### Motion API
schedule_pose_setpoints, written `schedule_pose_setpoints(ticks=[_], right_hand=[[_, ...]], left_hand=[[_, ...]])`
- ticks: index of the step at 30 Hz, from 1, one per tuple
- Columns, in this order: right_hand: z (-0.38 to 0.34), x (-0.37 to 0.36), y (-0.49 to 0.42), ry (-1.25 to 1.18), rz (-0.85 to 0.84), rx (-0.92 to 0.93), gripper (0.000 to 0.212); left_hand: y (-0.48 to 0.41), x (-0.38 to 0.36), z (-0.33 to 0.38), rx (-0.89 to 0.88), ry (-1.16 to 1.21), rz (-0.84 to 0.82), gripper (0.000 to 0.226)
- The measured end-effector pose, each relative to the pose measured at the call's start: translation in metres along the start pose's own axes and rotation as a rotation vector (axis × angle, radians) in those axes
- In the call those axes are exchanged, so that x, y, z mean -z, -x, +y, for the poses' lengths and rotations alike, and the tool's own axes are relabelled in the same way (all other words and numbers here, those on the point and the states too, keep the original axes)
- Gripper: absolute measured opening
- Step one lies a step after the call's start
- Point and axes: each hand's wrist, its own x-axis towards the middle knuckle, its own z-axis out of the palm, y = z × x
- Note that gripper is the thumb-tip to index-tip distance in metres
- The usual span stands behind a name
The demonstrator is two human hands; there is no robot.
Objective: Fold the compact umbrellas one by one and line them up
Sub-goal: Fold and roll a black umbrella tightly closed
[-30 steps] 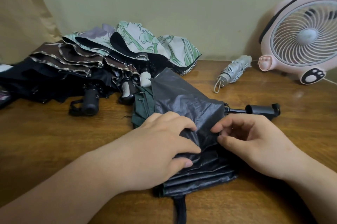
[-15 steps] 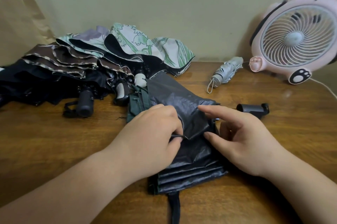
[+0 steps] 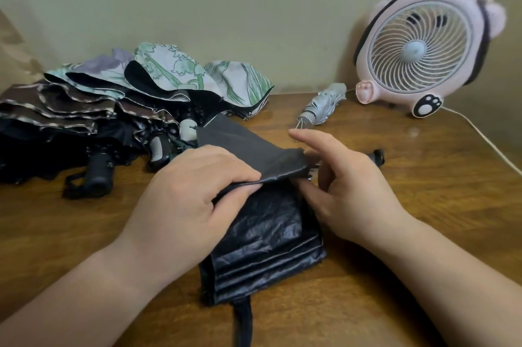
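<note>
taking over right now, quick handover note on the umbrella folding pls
Hands: left hand pinches a canopy flap of the black umbrella; right hand is open, thumb against the fabric by the fold.
Where: black umbrella lies on the table, partly pleated, strap loose at the near end.
Done: silver umbrella is folded and lies by the fan.
Left: finish pleating and strap the black one, then fold the pile of unfolded umbrellas at back left and line them all up.
</note>
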Motion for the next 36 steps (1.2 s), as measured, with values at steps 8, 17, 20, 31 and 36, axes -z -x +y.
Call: schedule_pose_setpoints(ticks=[8, 17, 20, 31, 36], right_hand=[[0.008, 0.007, 0.006, 0.043, -0.243, 0.078, 0.035], [-0.001, 0.009, 0.006, 0.164, -0.347, 0.295, 0.028], [0.003, 0.007, 0.009, 0.054, -0.389, 0.252, 0.027], [-0.004, 0.008, 0.006, 0.042, -0.493, 0.231, 0.027], [-0.006, 0.020, 0.005, -0.028, -0.511, 0.198, 0.019]], left_hand=[[0.003, -0.008, -0.005, -0.142, 0.024, -0.200, 0.011], [0.005, -0.013, -0.008, -0.098, 0.034, -0.315, 0.012], [0.007, -0.012, -0.008, -0.071, 0.039, -0.343, 0.021], [-0.043, 0.003, -0.011, 0.171, -0.362, -0.624, 0.065], [-0.033, -0.024, -0.003, 0.155, -0.469, -0.836, 0.072]])
